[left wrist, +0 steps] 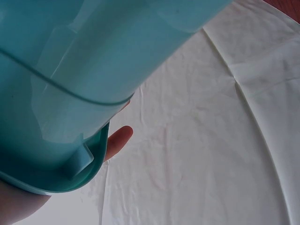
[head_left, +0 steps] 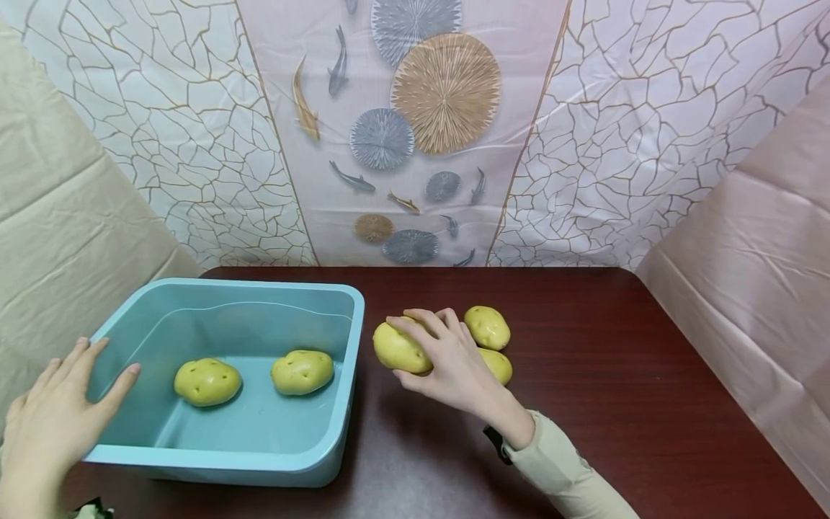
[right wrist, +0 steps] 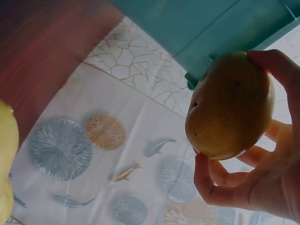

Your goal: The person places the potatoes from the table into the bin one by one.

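Note:
My right hand (head_left: 450, 364) holds a yellow potato (head_left: 397, 348) over the table, just right of a blue plastic bin (head_left: 353, 339). In the right wrist view the thumb and fingers curl round that potato (right wrist: 229, 108). Two more potatoes, one farther back (head_left: 488, 327) and one nearer (head_left: 498, 365), lie beside this hand, the nearer partly hidden by it. Inside the bin a potato sits at left (head_left: 207, 382) and another at right (head_left: 302, 372). At the bin's left side my left hand (head_left: 61, 407) rests with fingers spread over the rim; a fingertip (left wrist: 118, 140) shows past the bin's edge.
A dark red-brown table (head_left: 583, 404) bears the bin and potatoes. Behind it hangs a patterned cloth (head_left: 402, 209) with fish and round motifs. Plain pale cloth stands along the left (head_left: 71, 209) and right (head_left: 746, 245) sides.

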### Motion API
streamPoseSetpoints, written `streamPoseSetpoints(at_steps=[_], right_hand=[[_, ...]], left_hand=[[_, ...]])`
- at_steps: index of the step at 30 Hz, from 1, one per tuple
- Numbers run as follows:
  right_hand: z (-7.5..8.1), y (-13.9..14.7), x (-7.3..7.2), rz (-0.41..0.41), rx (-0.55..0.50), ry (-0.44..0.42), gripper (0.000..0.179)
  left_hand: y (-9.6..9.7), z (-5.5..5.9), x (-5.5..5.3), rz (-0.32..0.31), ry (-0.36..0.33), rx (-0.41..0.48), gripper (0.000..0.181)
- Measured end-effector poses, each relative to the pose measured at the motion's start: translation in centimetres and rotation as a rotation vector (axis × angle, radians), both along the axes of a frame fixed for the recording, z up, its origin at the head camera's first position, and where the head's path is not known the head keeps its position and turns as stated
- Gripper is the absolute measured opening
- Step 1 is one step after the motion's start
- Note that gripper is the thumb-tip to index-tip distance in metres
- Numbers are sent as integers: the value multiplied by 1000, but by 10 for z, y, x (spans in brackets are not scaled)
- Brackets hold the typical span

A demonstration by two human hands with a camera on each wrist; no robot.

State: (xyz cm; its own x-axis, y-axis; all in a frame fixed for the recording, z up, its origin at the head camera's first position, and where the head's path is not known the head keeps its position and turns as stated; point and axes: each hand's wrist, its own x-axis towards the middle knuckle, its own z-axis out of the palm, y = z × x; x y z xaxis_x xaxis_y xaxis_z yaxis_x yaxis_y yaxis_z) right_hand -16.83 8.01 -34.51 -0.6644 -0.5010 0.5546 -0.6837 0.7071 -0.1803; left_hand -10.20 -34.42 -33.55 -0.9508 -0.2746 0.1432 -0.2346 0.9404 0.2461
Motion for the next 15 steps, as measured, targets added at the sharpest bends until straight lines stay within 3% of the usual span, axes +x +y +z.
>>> streamPoseSetpoints(at_steps=[15], right_hand=[[21,-8,9,60,-33,47,61]], left_hand=[[1,1,0,10,-4,0,80]])
